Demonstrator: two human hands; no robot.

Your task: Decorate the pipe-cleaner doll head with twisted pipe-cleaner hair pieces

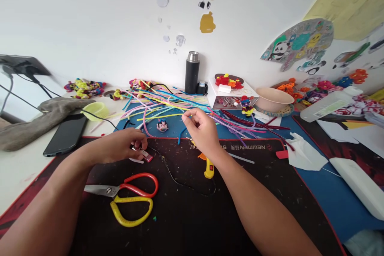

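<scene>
My left hand (pixel 135 145) is over the black desk mat, fingers curled around a small red lighter (pixel 147 156) with a silvery top. My right hand (pixel 203 129) is raised at the mat's far edge, thumb and forefinger pinched together. A thin yellow pipe cleaner (pixel 159 117) reaches those fingertips; whether they grip it I cannot tell. Beneath my right wrist lies a yellow and orange glue gun (pixel 209 169), partly hidden, with a black cord (pixel 180 184). Scissors (pixel 132 199) with red and yellow handles rest nearer me. A small doll-like head (pixel 162 125) sits between the hands, beyond the mat.
Many coloured pipe cleaners (pixel 168 98) are heaped behind my hands. A black thermos (pixel 192 73) stands by the wall, beside a white box (pixel 214 95). A phone (pixel 66 135) and a driftwood piece (pixel 45 116) lie left; a beige bowl (pixel 274 100) and clear bottle (pixel 330 104) are right.
</scene>
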